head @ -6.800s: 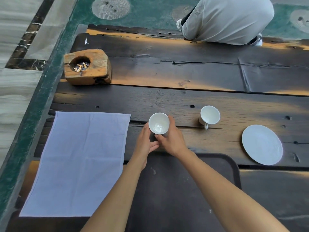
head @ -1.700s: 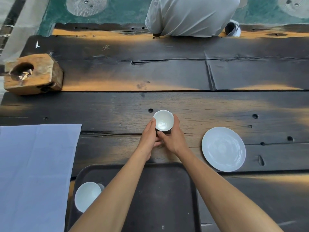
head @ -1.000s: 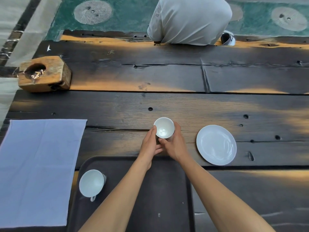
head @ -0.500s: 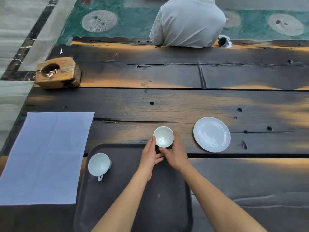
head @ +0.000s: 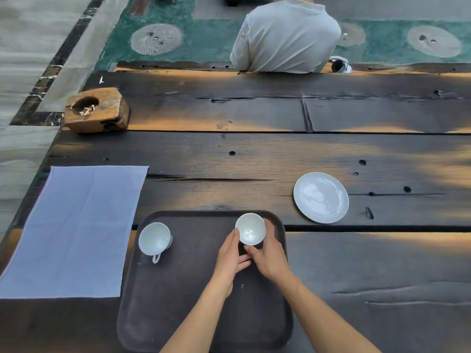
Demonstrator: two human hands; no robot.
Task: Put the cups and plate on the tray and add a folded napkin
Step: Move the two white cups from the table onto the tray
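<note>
A dark tray (head: 193, 296) lies on the wooden table in front of me. A white cup with a handle (head: 154, 239) stands at its far left corner. Over the tray's far right part, a second white cup (head: 250, 229) is held between my left hand (head: 229, 261) and my right hand (head: 267, 253), both closed around its sides. Whether this cup touches the tray is hidden by my fingers. A white plate (head: 320, 197) lies on the table beyond the tray's right corner. A pale blue napkin (head: 76, 228) is spread flat to the left of the tray.
A wooden block ashtray (head: 96, 110) with cigarette butts sits at the table's far left. A person in a light shirt (head: 285, 36) sits with their back to the far edge. The table's left edge runs beside the napkin.
Both hands have carried the second cup toward me, from the bare table to above the tray's far right part. The first cup stands on the tray, where it was not 6.8 s ago.
</note>
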